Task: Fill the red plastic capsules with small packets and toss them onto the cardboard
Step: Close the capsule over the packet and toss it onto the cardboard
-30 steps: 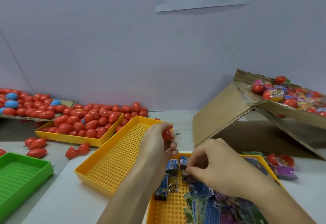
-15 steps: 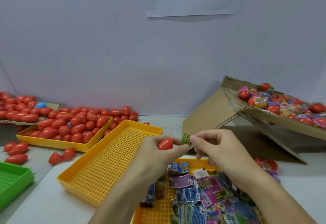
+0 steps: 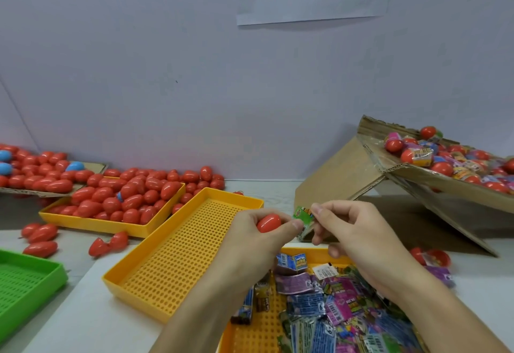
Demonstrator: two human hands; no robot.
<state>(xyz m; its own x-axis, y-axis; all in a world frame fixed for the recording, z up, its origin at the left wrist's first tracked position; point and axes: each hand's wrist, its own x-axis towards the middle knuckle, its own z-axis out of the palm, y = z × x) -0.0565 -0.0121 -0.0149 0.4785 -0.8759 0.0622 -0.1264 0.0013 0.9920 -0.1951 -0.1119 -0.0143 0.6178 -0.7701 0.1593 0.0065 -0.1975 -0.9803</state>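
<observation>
Head view showed my left hand [image 3: 258, 230] curled around a red capsule [image 3: 268, 222] above the trays, while my right hand [image 3: 353, 230] pinched a green packet [image 3: 303, 215] beside it. I judged the packet needed folding small before going inside.

A glossy red capsule [image 3: 268, 222] is held beside a green printed packet [image 3: 303, 215]. At the near centre, a yellow tray [image 3: 178, 258] is patterned with a grid of small holes; the same yellow is seen on the far-left tray [image 3: 91, 223] heaped with red capsules [image 3: 125, 197], a few light blue ones [image 3: 5, 155] among them. A bright green perforated tray [image 3: 27, 283] is seen at the near left. Packets [image 3: 333, 305] in blue, purple, pink and green, some barcoded, are piled at the near right. Brown cardboard [image 3: 342, 174] carries red capsules mixed with multicoloured wrappers. A dark red bar is printed on the white paper [image 3: 311, 5] on the pale grey wall [image 3: 167, 74].
</observation>
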